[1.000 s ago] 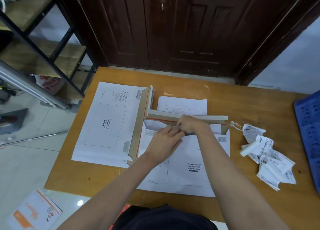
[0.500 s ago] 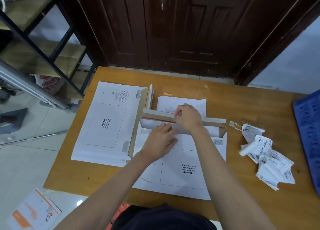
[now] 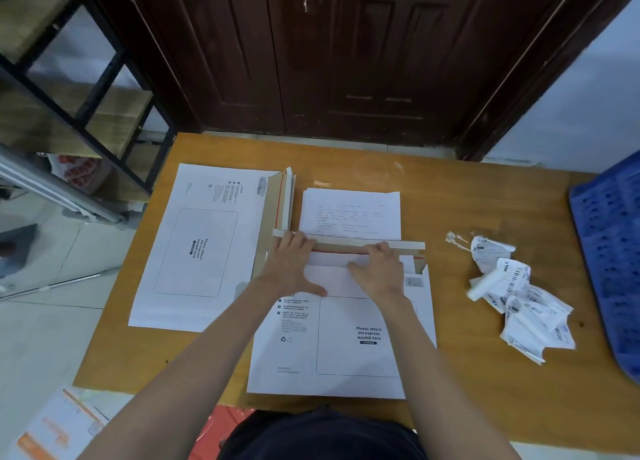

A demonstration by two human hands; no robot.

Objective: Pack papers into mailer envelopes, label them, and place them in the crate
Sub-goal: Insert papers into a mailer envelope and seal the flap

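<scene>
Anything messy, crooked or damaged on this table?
Yes: a heap of crumpled white label backing papers litters the wooden table near the blue plastic crate. The white cardboard mailer under both hands lies slightly skewed.

Bare arms, dark top

Both forearms are uncovered from elbow to wrist — no sleeves, no watch, no rings or bands visible on the left hand (image 3: 290, 265) or the right hand (image 3: 379, 272). A dark, near-black garment (image 3: 322, 435) — plain, without visible print — covers the torso at the bottom edge.
</scene>
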